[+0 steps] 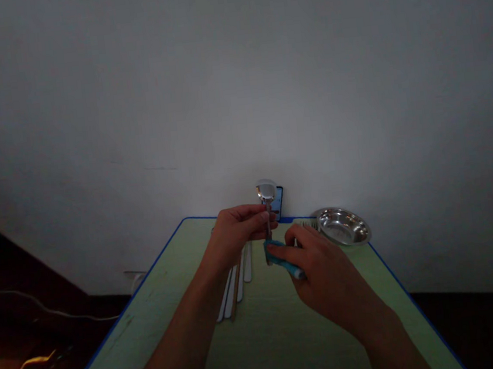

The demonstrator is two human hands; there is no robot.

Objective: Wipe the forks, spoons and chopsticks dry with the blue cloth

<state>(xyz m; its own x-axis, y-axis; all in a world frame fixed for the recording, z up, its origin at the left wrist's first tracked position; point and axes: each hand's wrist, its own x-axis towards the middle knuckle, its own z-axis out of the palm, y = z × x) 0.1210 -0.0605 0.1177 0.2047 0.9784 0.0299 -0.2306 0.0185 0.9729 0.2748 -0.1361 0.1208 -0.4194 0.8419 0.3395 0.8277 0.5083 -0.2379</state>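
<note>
My left hand (238,232) pinches the handle of a shiny metal spoon (267,193), which stands upright with its bowl at the top. My right hand (321,270) is closed on a blue cloth (281,260) that presses against the lower part of the spoon's handle. Both hands hover over the far middle of a pale green table (266,335) with a blue rim.
Several pieces of cutlery (239,279) lie side by side on the table under my left wrist. A steel bowl (343,226) sits at the far right corner, with a fork beside it. A small blue object (278,201) leans on the white wall behind the spoon.
</note>
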